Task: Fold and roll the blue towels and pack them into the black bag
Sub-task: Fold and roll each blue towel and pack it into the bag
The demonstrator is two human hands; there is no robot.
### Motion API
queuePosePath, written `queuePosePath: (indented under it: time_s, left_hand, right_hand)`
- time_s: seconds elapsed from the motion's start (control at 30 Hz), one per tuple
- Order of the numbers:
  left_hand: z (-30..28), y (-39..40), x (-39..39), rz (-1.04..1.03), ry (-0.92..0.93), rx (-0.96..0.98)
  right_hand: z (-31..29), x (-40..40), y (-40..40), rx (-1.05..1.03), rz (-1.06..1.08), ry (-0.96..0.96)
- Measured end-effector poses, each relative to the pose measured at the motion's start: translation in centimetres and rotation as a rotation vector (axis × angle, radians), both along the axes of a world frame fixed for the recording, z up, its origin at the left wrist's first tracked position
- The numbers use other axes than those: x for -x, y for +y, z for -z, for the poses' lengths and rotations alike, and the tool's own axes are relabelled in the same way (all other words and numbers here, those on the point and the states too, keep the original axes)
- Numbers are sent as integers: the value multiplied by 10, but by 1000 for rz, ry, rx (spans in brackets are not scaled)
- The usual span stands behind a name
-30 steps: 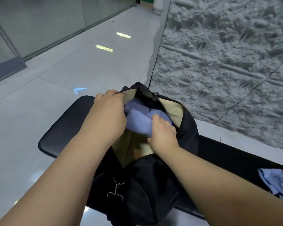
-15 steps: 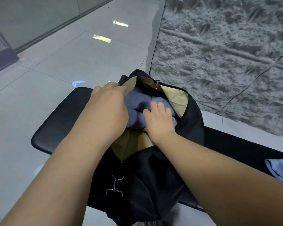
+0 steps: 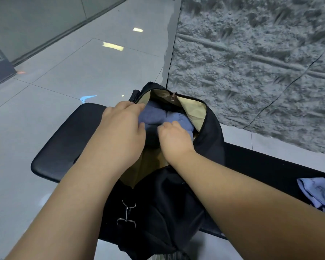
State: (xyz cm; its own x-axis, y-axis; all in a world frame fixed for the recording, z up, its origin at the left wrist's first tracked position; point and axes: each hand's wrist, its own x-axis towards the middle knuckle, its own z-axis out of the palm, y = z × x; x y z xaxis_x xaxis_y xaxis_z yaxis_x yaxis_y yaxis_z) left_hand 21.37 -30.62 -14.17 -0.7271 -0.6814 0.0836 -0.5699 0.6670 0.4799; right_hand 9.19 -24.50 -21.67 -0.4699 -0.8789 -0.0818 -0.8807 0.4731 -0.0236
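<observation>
**Black bench and its load**

A black padded bench (image 3: 64, 147) with rounded corners runs from the left toward the far right over a pale tiled floor (image 3: 45, 109). The black bag (image 3: 212, 136) sits on it near the middle, its near end hanging over the front edge. At the right edge lies a crumpled blue towel (image 3: 319, 192), probably resting on the bench top.

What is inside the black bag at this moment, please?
Inside the black bag, against its tan lining, lie blue towels. The left hand and right hand rest on them and cover part; how many towels there are, or what lies beneath, cannot be seen.
</observation>
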Motion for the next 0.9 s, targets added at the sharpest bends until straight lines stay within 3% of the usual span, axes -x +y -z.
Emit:
queuePosePath:
  time_s: [0.2,0.53,0.7,0.9]
  left_hand:
    - [-5,6,-2,13,239,68]
    - [-9,15,0,112,245,73]
    - [-14,37,11,203,300,64]
    - [-14,89,38,258,418,-7]
  right_hand:
    - [-12,-4,8,-25,10,-89]
    - [-26,2,22,41,26,-124]
    - [-40,2,54,341,9,-297]
    - [-58,4,133,774,206,-323]
